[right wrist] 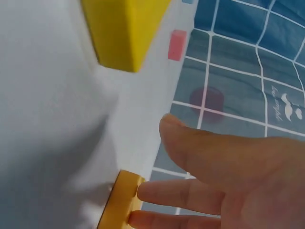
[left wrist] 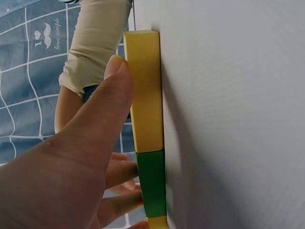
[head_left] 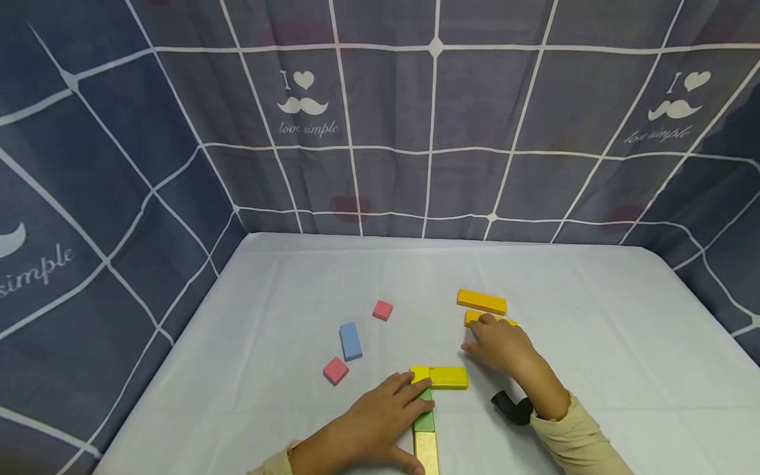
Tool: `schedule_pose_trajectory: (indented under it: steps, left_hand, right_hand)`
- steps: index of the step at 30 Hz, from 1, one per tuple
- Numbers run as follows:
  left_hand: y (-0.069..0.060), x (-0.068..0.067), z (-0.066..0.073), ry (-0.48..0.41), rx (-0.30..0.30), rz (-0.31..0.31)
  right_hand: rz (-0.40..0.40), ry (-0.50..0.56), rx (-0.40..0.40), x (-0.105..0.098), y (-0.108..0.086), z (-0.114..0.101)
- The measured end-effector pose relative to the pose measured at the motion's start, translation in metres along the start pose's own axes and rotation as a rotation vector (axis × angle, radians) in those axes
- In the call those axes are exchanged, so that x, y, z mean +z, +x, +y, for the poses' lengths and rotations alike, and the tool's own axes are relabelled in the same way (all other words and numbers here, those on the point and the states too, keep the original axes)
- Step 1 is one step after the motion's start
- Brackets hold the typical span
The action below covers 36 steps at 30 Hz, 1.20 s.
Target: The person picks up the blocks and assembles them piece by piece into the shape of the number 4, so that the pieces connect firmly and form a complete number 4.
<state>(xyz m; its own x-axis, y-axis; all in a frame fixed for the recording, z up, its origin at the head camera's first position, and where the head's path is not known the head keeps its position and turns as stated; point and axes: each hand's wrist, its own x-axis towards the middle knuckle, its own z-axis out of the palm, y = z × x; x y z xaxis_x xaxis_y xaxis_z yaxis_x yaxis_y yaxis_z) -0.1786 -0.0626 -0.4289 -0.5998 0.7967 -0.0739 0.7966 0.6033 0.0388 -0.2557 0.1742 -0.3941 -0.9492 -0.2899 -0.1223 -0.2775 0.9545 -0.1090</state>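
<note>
My left hand (head_left: 377, 419) rests over a line of end-to-end blocks, its fingers fairly straight. The line has a pale yellow block (head_left: 426, 452) at the near end, a green block (head_left: 424, 422) and a yellow block at the far end. Seen from the left wrist, the thumb lies against the yellow block (left wrist: 145, 90) and fingers touch the green block (left wrist: 152, 183). Another yellow block (head_left: 449, 378) extends rightward from the far end. My right hand (head_left: 501, 344) reaches to an orange-yellow block (head_left: 471, 317); fingertips touch it in the right wrist view, thumb apart.
A second orange-yellow block (head_left: 481, 301) lies just behind. Left of the line are a blue block (head_left: 351, 341) and two pink blocks, one nearer (head_left: 336, 371) and one farther (head_left: 382, 310). A dark grid-patterned cloth (head_left: 386, 178) encloses the white table (head_left: 285, 297).
</note>
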Motion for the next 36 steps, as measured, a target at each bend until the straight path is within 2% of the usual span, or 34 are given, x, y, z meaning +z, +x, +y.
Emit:
schedule_pose_trajectory:
  steps: [7,12,16,20,25,27,29,32,34,36]
  left_hand:
    - [0.0,0.001,0.0,-0.014,0.006,-0.007]
    - [0.0,0.001,0.0,-0.025,0.003,-0.017]
    - [-0.001,0.001,0.001,-0.019,-0.001,-0.01]
    - [-0.002,0.002,0.001,-0.008,0.001,0.007]
    - [-0.002,0.003,0.001,0.011,0.006,0.025]
    - [-0.002,0.003,0.001,0.013,0.006,0.028]
    - [-0.002,0.003,0.001,0.01,0.004,0.025]
    - [-0.002,0.002,0.001,0.005,0.001,0.01]
    - [-0.001,0.002,0.001,0.005,-0.002,0.003]
    - [-0.001,0.002,0.001,0.015,-0.001,0.006]
  right_hand:
    - [0.053,0.022,-0.065,0.009,0.002,-0.004]
    - [0.053,0.036,-0.133,0.012,0.004,-0.01]
    - [0.049,0.088,-0.183,0.014,0.002,-0.017]
    - [-0.012,0.151,-0.258,0.014,-0.001,-0.024]
    - [-0.118,0.223,-0.399,0.011,-0.004,-0.027]
    - [-0.131,0.239,-0.432,0.01,-0.005,-0.027]
    - [-0.116,0.244,-0.418,0.01,-0.006,-0.028]
    - [-0.07,0.234,-0.349,0.011,-0.006,-0.029]
    - [-0.063,0.23,-0.296,0.012,-0.006,-0.03]
    - [-0.072,0.23,-0.277,0.014,-0.005,-0.032]
